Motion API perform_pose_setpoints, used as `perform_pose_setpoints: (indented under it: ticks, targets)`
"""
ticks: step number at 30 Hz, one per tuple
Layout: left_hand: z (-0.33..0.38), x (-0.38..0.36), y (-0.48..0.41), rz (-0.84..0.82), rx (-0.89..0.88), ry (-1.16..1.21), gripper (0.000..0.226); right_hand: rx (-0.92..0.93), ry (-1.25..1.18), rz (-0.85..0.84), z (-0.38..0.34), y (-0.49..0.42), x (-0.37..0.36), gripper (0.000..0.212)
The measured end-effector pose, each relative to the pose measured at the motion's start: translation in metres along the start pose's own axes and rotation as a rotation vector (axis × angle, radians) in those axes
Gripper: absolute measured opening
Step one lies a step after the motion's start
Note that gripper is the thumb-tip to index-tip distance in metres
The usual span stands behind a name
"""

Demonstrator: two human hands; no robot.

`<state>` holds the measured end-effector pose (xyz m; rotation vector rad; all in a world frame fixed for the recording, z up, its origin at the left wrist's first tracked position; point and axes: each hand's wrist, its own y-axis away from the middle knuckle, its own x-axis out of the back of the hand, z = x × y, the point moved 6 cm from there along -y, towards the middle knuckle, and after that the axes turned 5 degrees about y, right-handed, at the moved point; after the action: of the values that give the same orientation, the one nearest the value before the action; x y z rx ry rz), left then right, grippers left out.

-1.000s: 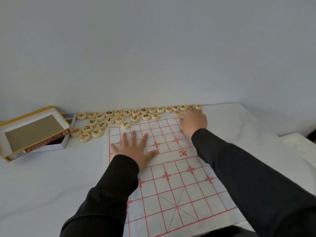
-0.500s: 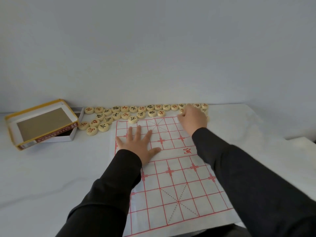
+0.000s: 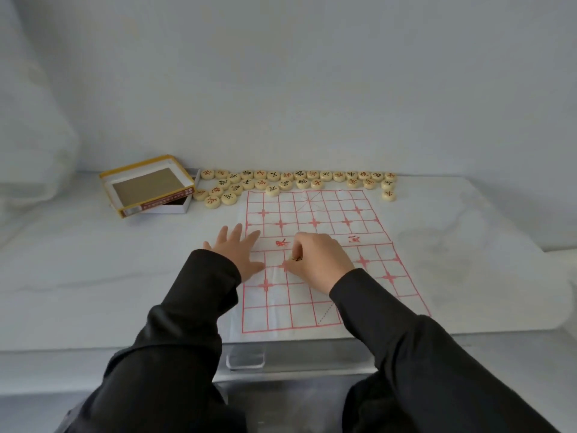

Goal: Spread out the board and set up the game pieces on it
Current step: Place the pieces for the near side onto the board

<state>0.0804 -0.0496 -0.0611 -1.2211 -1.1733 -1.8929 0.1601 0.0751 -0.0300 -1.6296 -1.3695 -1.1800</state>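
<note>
Left hand (image 3: pixel 240 254): your fingers spread flat on the board (image 3: pixel 315 214), centre frame.
Right hand (image 3: pixel 318 260): curled, pinching one piece (image 3: pixel 296 258) mid-board.
Loose pieces (image 3: pixel 299 178): rows beyond the board's far edge.
Lid (image 3: pixel 146 182): upper left, bare brown card inside, askew on the tray (image 3: pixel 175 209); tray contents hidden.

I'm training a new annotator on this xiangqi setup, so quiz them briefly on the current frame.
1. True or false: the left hand lies flat, fingers straight, on the left edge of the paper xiangqi board.
2. Where do most of the xiangqi pieces sit? A) on the board B) on the table beyond the board's far edge C) in the left hand
3. Fill in: the right hand, fingers curled, pinches one ____ just above the board's middle.

Key: 1 true; 2 B; 3 piece, the held piece.
</note>
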Motion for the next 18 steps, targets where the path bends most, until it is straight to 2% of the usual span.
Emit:
perform_pose_setpoints:
  ticks: [2,5,10,15,18]
  targets:
    - [-0.007,-0.006,0.015,-0.008,-0.005,-0.003,0.074,0.073,0.064,-0.016,-0.008,0.007,-0.006,0.018]
    - [-0.017,-0.014,0.027,-0.02,0.0,-0.029,0.074,0.127,0.113,0.05,-0.011,0.015,-0.009,0.016]
    - [-0.012,0.0,0.015,0.056,-0.039,-0.039,0.072,0.132,0.112,0.118,-0.01,0.013,-0.01,0.019]
    - [0.003,0.002,-0.001,0.078,-0.083,-0.034,0.066,0.069,0.105,0.238,0.009,-0.016,0.009,0.037]
    - [0.007,0.004,-0.01,0.081,-0.059,-0.033,0.066,-0.022,0.211,0.114,0.033,-0.05,0.009,0.053]
